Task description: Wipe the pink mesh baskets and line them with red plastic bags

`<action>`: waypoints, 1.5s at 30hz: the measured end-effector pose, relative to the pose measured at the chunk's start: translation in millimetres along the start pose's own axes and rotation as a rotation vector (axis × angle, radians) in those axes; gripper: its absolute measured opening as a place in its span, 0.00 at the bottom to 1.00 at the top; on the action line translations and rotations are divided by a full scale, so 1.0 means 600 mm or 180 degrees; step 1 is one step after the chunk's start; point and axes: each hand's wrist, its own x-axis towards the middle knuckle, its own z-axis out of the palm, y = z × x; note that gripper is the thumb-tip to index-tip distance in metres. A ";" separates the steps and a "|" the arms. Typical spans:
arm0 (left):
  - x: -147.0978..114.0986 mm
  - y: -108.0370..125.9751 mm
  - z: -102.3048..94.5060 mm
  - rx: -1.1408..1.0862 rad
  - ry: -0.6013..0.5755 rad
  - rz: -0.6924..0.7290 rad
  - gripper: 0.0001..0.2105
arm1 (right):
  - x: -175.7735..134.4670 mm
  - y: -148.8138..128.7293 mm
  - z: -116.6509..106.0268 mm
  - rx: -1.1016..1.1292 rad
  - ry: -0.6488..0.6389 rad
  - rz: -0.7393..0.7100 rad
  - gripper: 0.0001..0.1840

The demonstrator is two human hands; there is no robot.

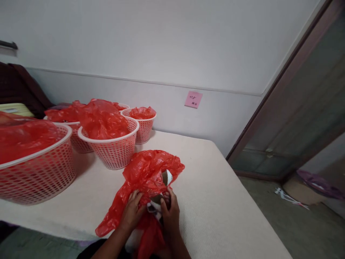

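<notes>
A crumpled red plastic bag [149, 169] lies at the table's front, its mouth spread toward me. My left hand [133, 207] is closed on the bag's near left side, fingers bunching the thin plastic. My right hand [170, 208] has its fingers curled round a soft-looking brown and white piece with dark patches [155, 205], at the bag's opening; its exact kind is unclear. Just beyond, a second brown and white piece [167, 177] pokes out of the red plastic near my right fingertips. Folds of the bag hide whatever else is inside.
Left of the bag stand several pink mesh baskets [114, 151] stuffed with red plastic bags. They sit on a white-covered table [215, 201] against a wall bearing a pink note [193, 99]. On the floor at right is a brown container [304, 189] with purple plastic.
</notes>
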 end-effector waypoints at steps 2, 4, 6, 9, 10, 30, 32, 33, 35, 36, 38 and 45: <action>0.002 -0.006 -0.003 -0.0058 0.0009 0.0039 0.19 | -0.003 -0.001 0.002 -0.0321 0.0109 -0.0276 0.24; 0.005 -0.011 -0.006 -0.0127 0.0036 0.0066 0.18 | -0.002 -0.003 0.008 -0.0627 0.0102 -0.0491 0.23; 0.007 -0.015 -0.008 -0.0189 0.0082 0.0064 0.17 | 0.001 -0.003 0.013 -0.0860 -0.0023 -0.0590 0.22; 0.008 -0.016 -0.010 -0.0269 0.0149 0.0003 0.16 | 0.006 -0.001 0.016 -0.1062 -0.0380 -0.0613 0.19; 0.007 -0.016 -0.010 -0.0301 0.0158 -0.0016 0.15 | 0.007 -0.001 0.016 -0.1083 -0.0478 -0.0618 0.18; -0.026 -0.006 -0.083 -0.0986 0.0283 -0.0055 0.10 | -0.055 -0.017 0.073 -0.1242 -0.0570 -0.1008 0.22; -0.031 -0.007 -0.089 -0.0974 0.0354 -0.0038 0.11 | -0.056 -0.023 0.074 -0.1359 -0.0561 -0.1018 0.21; -0.034 -0.007 -0.094 -0.0948 0.0424 -0.0047 0.12 | -0.057 -0.026 0.074 -0.1415 -0.0527 -0.1018 0.21; -0.043 -0.006 -0.110 -0.0888 0.0601 -0.0072 0.15 | -0.060 -0.032 0.071 -0.1503 -0.0387 -0.1008 0.21; -0.048 -0.006 -0.120 -0.0868 0.0688 -0.0077 0.15 | -0.062 -0.034 0.068 -0.1527 -0.0281 -0.1002 0.20; -0.060 -0.005 -0.142 -0.0856 0.0821 -0.0082 0.13 | -0.066 -0.038 0.059 -0.1516 -0.0062 -0.1020 0.18; -0.102 -0.007 -0.196 -0.0929 0.1181 -0.0411 0.14 | -0.087 -0.062 0.029 -0.1311 0.0194 -0.1199 0.13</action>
